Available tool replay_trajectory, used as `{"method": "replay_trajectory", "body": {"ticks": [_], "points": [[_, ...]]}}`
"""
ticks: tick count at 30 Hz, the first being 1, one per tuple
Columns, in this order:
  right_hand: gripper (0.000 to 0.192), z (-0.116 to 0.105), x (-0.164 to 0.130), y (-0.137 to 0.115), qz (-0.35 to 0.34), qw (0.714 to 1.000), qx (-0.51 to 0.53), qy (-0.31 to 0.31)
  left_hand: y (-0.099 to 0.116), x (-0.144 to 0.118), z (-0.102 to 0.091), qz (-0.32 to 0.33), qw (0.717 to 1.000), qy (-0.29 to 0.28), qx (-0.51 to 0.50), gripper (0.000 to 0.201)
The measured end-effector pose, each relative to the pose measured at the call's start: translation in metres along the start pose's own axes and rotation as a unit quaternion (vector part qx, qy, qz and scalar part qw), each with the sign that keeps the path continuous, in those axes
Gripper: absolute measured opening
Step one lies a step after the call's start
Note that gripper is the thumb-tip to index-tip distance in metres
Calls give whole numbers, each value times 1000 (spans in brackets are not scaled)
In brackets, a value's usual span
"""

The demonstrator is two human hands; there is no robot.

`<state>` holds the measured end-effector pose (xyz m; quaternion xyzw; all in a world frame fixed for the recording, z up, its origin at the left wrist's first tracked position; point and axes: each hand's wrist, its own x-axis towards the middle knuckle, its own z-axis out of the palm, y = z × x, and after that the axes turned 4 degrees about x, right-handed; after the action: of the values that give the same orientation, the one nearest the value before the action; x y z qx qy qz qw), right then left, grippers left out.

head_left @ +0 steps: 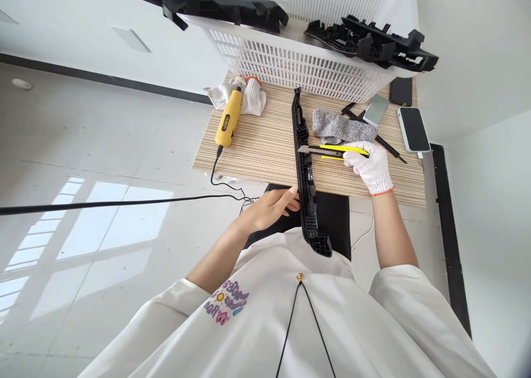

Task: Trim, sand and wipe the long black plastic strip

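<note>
A long black molded plastic part (304,173) lies lengthwise across the table's front edge, its near end reaching over my lap. My left hand (271,206), bare, grips its left edge, with the thumb at the rim and the other fingers partly hidden. My right hand (369,165), in a white knit glove with an orange cuff, is closed round a yellow and black utility knife (332,151). The knife's blade is extended to the left, and its tip overlaps the part's middle; whether it touches I cannot tell. Just beyond the knife lies a folded grey cloth (342,128).
A yellow rotary tool (229,118) rests at the table's left, by a white glove (254,98), its cord hanging off the edge. Behind stands a white plastic basket (286,60) with black parts (369,40) over its rim. Phones (414,129) and black tools (392,148) lie right.
</note>
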<state>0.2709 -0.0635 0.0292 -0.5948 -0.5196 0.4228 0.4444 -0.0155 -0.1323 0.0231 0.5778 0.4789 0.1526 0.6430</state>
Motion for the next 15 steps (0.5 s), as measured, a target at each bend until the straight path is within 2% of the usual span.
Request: {"method": "replay_trajectory", "body": {"ticks": [7,11,15], "points": [[27,-11,-18,2,4,1000,7,2,13,14,17,46,987,68,-136,44],[27,-16,-26,4,20,998,29,47,22,36,15,77,977,143,-138,35],[24,-15,-27,6,30,996,46,73,35,66,6,44,968,215,-122,40]]}}
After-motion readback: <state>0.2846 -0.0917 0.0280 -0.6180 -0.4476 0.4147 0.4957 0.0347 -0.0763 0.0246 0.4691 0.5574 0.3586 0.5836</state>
